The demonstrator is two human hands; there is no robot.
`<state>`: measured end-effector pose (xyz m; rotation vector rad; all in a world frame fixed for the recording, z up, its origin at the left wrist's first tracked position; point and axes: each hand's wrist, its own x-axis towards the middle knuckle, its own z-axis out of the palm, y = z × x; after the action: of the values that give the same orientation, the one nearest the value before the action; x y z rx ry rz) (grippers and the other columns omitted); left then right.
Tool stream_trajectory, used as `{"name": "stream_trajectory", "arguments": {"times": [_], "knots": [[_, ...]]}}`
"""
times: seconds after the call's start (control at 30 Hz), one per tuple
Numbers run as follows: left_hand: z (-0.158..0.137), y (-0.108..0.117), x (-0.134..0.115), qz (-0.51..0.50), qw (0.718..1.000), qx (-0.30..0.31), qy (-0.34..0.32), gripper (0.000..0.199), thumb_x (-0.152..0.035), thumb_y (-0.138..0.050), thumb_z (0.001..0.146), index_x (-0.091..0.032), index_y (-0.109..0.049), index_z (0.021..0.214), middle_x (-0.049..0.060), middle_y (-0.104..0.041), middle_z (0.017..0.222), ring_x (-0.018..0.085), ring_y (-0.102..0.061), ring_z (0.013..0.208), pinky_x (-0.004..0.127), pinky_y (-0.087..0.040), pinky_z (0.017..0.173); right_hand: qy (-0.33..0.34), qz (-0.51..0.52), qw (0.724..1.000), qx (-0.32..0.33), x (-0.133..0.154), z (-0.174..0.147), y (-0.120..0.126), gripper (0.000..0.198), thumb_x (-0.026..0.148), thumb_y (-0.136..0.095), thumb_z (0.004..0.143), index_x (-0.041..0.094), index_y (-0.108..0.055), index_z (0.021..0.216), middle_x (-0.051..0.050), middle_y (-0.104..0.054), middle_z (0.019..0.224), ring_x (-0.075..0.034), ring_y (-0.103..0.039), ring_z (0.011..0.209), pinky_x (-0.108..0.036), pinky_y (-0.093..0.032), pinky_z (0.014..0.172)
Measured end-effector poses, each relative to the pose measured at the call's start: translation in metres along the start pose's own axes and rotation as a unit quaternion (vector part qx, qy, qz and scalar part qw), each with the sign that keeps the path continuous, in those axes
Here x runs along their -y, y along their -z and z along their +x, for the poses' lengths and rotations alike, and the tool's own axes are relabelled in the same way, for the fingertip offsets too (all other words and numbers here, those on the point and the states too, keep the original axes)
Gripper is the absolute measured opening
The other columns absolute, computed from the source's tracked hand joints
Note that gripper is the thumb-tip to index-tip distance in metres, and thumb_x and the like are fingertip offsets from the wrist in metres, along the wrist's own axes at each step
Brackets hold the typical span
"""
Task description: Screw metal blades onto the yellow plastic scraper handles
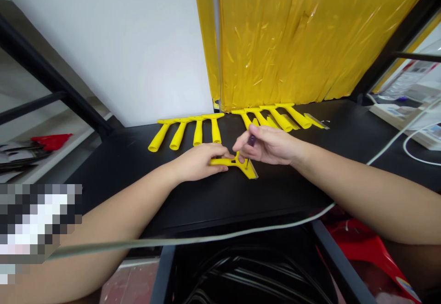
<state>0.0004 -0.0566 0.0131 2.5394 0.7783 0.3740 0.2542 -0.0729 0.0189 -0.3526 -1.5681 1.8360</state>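
A yellow scraper (244, 169) lies on the black tabletop with its metal blade edge pointing right. My left hand (198, 162) is closed round its handle and steadies it against the surface. In my right hand (272, 145) is a screwdriver (252, 140) with a dark purple handle, held nearly upright. Its thin shaft comes down to the scraper's head, at a small screw; the exact contact is too small to tell. Part of the scraper's handle is hidden under my left fingers.
Several yellow scraper handles (178, 135) stand in a row at the back left, with more scrapers (280, 119) at the back right. A white cable (241, 235) crosses in front of the table. Behind rise a white panel (148, 51) and yellow plastic sheeting (292, 37).
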Motion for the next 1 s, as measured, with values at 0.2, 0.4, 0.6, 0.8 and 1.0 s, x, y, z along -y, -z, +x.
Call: {"name": "stream_trajectory", "arguments": {"times": [0.2,0.4,0.6,0.8,1.0], "knots": [[0.000,0.000,0.002,0.019,1.000,0.013,0.002,0.019,-0.032,-0.074,0.096,-0.025,-0.074,0.113,0.004,-0.078,0.121,0.024,-0.072,0.113,0.035,-0.054,0.099,0.008,0.040,0.999,-0.012,0.002,-0.002,-0.003,0.041,0.064,-0.066,0.101,0.025,-0.062,0.110,0.010,-0.040,0.060,-0.012,-0.039,0.055,-0.030,-0.049,0.071],[-0.001,0.002,0.002,0.028,0.999,0.008,-0.021,0.020,-0.032,-0.072,0.098,-0.025,-0.073,0.117,0.006,-0.077,0.119,0.023,-0.072,0.113,0.036,-0.053,0.102,0.032,-0.062,0.991,-0.111,0.020,-0.006,0.009,0.039,0.058,-0.075,0.095,0.024,-0.056,0.095,0.008,-0.047,0.063,-0.009,-0.029,0.050,-0.024,-0.032,0.053],[-0.004,0.004,0.002,0.043,0.999,-0.005,-0.024,0.022,-0.033,-0.071,0.099,-0.025,-0.074,0.119,0.006,-0.075,0.116,0.023,-0.071,0.111,0.035,-0.053,0.098,-0.111,-0.458,0.861,-0.191,0.019,-0.009,0.023,0.010,0.029,-0.076,0.088,0.020,-0.071,0.089,-0.002,-0.071,0.075,-0.015,-0.056,0.064,-0.027,-0.038,0.058],[-0.005,0.005,0.001,0.041,0.998,-0.028,-0.025,0.024,-0.036,-0.070,0.101,-0.023,-0.073,0.120,0.007,-0.074,0.118,0.024,-0.070,0.113,0.036,-0.053,0.099,-0.250,-0.512,0.801,-0.180,0.019,-0.005,0.014,0.019,0.017,-0.069,0.089,0.022,-0.064,0.106,0.000,-0.080,0.085,-0.016,-0.066,0.075,-0.028,-0.044,0.066],[-0.005,0.004,0.002,0.057,0.996,-0.054,-0.042,0.026,-0.034,-0.070,0.101,-0.022,-0.072,0.124,0.007,-0.073,0.116,0.023,-0.069,0.111,0.035,-0.053,0.096,-0.267,-0.339,0.886,-0.168,0.015,-0.006,0.018,0.027,0.018,-0.075,0.087,0.024,-0.053,0.102,0.003,-0.073,0.074,-0.011,-0.055,0.049,-0.025,-0.040,0.050]]}}
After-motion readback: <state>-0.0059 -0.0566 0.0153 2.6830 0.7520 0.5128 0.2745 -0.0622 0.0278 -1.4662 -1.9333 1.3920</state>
